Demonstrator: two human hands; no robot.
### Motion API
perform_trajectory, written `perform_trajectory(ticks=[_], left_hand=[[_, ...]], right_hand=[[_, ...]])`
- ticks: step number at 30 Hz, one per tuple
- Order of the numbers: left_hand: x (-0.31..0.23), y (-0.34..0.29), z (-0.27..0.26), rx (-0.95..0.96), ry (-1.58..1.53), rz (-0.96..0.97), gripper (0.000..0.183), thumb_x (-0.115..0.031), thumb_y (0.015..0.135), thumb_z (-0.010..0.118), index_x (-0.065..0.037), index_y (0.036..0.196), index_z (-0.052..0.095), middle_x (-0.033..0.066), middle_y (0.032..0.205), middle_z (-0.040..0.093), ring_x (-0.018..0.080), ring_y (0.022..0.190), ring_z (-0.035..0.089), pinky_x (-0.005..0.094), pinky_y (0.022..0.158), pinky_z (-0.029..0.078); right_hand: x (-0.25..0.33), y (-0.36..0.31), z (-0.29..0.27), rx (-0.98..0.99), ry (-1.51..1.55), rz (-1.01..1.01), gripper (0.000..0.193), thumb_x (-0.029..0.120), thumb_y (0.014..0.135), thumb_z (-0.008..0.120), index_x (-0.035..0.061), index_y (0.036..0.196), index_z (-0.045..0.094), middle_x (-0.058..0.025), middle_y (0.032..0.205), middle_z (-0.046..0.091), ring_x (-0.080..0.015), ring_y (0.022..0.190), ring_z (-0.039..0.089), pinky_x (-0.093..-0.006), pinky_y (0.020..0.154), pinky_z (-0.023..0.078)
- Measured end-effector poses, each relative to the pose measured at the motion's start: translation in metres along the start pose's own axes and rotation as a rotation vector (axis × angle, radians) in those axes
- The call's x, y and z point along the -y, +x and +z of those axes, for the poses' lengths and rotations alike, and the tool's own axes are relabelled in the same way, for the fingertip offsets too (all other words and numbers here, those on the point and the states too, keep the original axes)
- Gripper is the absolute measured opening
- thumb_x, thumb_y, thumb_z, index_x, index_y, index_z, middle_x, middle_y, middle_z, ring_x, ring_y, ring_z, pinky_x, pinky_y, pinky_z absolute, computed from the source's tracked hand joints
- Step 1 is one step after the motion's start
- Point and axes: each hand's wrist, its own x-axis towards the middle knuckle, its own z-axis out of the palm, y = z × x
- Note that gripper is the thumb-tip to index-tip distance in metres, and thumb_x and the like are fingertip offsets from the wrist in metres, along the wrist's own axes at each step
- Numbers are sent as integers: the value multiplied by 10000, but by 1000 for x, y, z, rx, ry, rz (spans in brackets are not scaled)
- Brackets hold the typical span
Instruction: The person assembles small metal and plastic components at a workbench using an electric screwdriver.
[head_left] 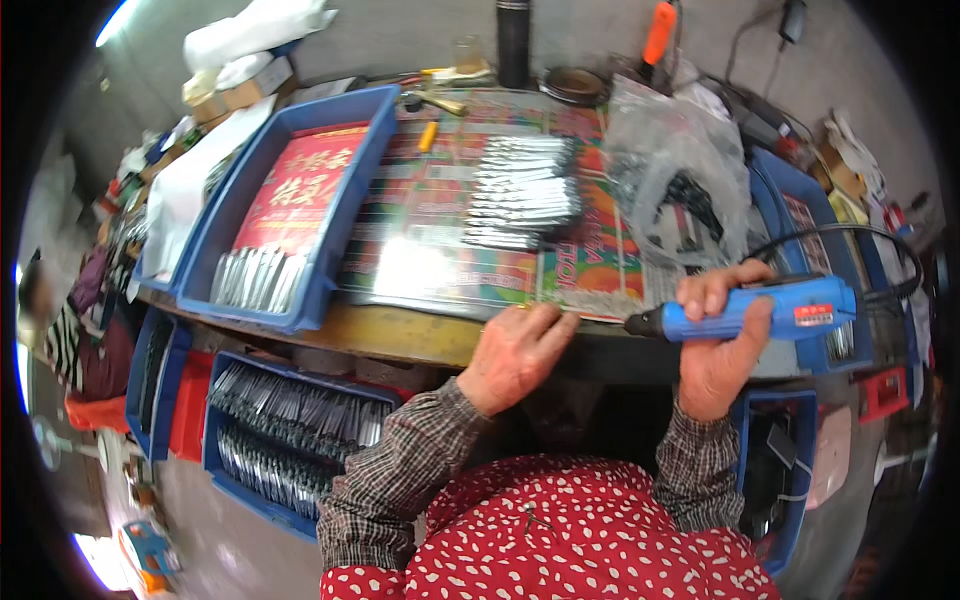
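Observation:
My right hand is wrapped around a blue electric screwdriver, whose black nose points left toward my other hand. At the front edge of the table, my left hand has its fingers drawn together. What they hold, if anything, is too small to make out. A short way beyond them lies a stack of slim silvery metal pieces in a row on the patterned table cover. To the left, a blue tray with a red printed sheet holds more such metal pieces at its near end.
A clear plastic bag with dark parts sits at the right of the table. A yellow-handled tool and a black cylinder stand toward the back. Below left is a blue crate of dark metal pieces; another blue crate is below right.

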Motion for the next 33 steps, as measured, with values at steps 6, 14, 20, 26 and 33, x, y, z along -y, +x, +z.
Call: perform_trajectory(ticks=[6,14,20,26,33], left_hand=[[-6,7,1,1,-2,-22,257,-18,675,610,-31,928,564,79,820,544,225,658,556,324,558,446],[-16,8,-2,59,-49,-193,212,-18,709,623,-25,903,537,106,749,523,260,634,552,340,541,439],[-26,10,-8,-29,-221,-305,211,31,726,597,4,925,534,145,776,541,287,646,558,327,544,441],[-39,3,-19,30,-623,-716,177,41,795,550,18,970,533,86,720,547,143,557,542,244,498,419],[-48,-7,-29,11,-892,-916,125,-10,871,489,40,981,520,19,731,549,48,552,489,171,434,364]], right_hand=[[4,-2,-9,55,6,5,389,327,788,642,63,972,423,-66,677,478,-163,594,475,-335,618,407],[9,-3,-8,74,5,-6,394,309,778,655,53,968,423,-68,667,479,-160,595,475,-329,599,411],[11,-5,-6,145,33,-5,405,283,775,656,39,973,400,-78,678,484,-171,603,477,-326,591,420],[16,-6,-5,227,14,-13,380,239,781,647,31,968,390,-86,693,486,-178,615,480,-317,584,424],[14,-9,-2,262,31,3,393,226,776,662,28,973,386,-83,705,485,-178,616,482,-313,569,425]])
